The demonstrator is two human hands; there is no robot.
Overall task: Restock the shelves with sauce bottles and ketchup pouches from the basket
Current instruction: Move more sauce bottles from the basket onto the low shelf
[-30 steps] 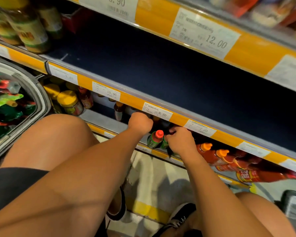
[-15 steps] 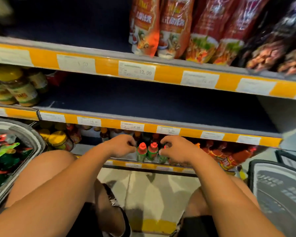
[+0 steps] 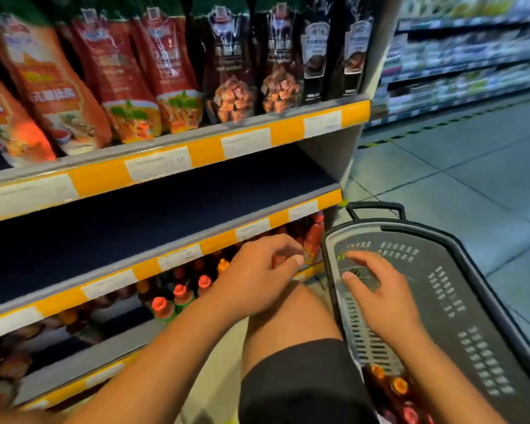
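Two hands empty, we read: left hand (image 3: 257,280) loosely curled by the low-shelf sauce bottles (image 3: 178,296), right hand (image 3: 380,293) spread over the basket (image 3: 459,289) with bottles (image 3: 392,390) at its near end; a hasty reach risks toppling shelved bottles.

We cannot read much here, since the frame is blurred. On the orange pouch (image 3: 55,93) at upper left we make out large white Chinese characters, too smeared to spell out. The other pouches on the top shelf carry brand badges and small print we cannot decipher. The white price tags (image 3: 158,163) along the yellow shelf strips show only faint grey traces of digits, nothing we can state.
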